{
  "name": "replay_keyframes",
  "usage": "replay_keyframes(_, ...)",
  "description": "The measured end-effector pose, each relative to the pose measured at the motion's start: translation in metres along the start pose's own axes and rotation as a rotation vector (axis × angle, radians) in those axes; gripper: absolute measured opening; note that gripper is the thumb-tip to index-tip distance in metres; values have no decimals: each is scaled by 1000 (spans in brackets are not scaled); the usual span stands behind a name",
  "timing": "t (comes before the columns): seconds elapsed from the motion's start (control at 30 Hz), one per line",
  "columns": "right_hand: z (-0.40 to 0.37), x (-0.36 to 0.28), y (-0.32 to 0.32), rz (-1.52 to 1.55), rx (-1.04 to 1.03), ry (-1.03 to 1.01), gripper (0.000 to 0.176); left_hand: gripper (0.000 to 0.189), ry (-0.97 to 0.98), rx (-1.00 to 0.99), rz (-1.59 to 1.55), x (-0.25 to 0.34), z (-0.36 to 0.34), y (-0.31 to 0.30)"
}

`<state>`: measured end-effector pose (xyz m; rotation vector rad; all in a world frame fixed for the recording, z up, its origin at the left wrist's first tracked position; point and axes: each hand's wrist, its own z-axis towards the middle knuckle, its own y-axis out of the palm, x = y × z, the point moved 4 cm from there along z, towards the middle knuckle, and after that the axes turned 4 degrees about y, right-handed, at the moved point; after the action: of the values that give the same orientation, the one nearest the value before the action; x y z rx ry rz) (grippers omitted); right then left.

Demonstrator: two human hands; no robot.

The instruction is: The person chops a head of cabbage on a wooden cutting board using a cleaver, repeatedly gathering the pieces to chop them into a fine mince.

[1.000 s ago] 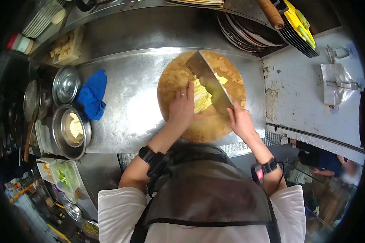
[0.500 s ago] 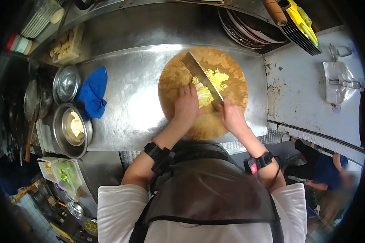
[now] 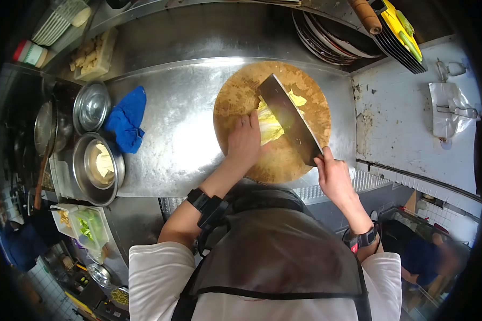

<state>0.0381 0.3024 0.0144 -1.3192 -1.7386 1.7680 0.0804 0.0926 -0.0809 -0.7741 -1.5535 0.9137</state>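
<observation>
On the round wooden chopping board (image 3: 235, 88) lies a piece of yellow-green napa cabbage (image 3: 271, 128). My left hand (image 3: 245, 142) presses on its left side with bent fingers, holding it against the board. A broad cleaver (image 3: 294, 122) is gripped by its handle in my right hand (image 3: 336, 175), at the board's lower right edge. The blade slants across the board just right of the cabbage, its broad side showing. Some cut cabbage (image 3: 298, 99) lies beyond the blade, partly hidden by it.
The board stands on a steel counter (image 3: 166, 171). To the left are a blue cloth (image 3: 127, 120), a metal bowl (image 3: 92, 107) and a larger bowl (image 3: 120, 179) holding something pale. Stacked plates (image 3: 318, 45) sit behind. Another person (image 3: 420, 259) is at lower right.
My right hand has moved right and slightly down with the cleaver, and the blade has tilted and shifted away from the cabbage. My left hand stays on the cabbage.
</observation>
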Motion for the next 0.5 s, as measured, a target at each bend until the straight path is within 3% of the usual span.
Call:
replay_keyframes(0.2,20,2,32,-25,-66,74,19,90,-10,-24,41,3,6,6)
replay_keyframes(0.27,44,6,62,-21,35,-38,22,89,-3,-12,8,4,7,3)
replay_keyframes(0.4,50,9,57,-4,0,31,21,91,-11,-33,32,0,0,7)
replay_keyframes(0.5,46,7,34,40,49,-38,22,99,5,18,33,-4,1,1)
